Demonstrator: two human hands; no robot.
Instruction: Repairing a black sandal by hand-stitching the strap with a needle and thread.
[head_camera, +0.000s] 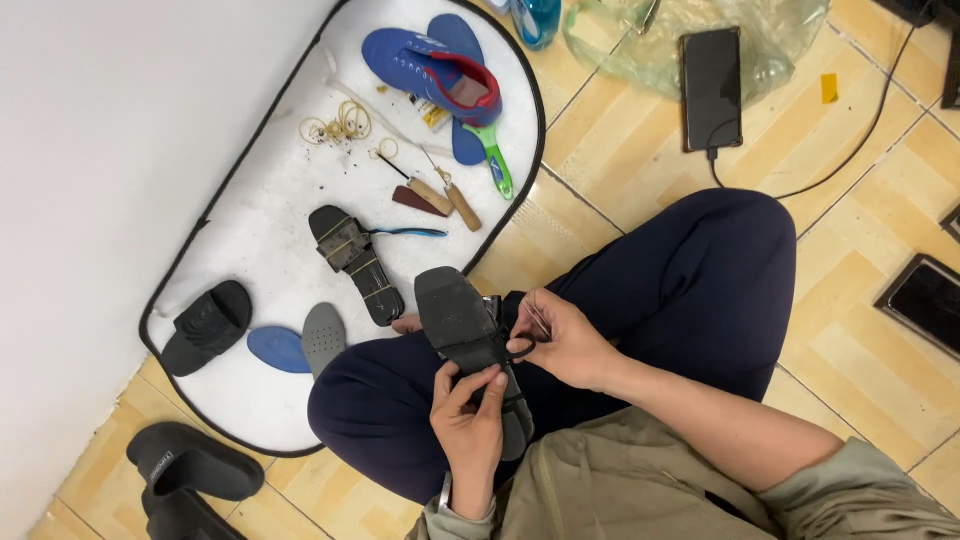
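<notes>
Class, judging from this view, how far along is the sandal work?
Done: cannot tell; no finished piece shows. In hand: the left hand steadies a black sandal sole-up while the right hand works at its strap. Left: a second sandal lies on the white mat.

home shoe-repair corner – tiled floor (620, 150), awls (440, 195), spare soles (278, 347)

floor (620, 150) — tan tile, pale grout | wall (110, 130) — plain white
</notes>
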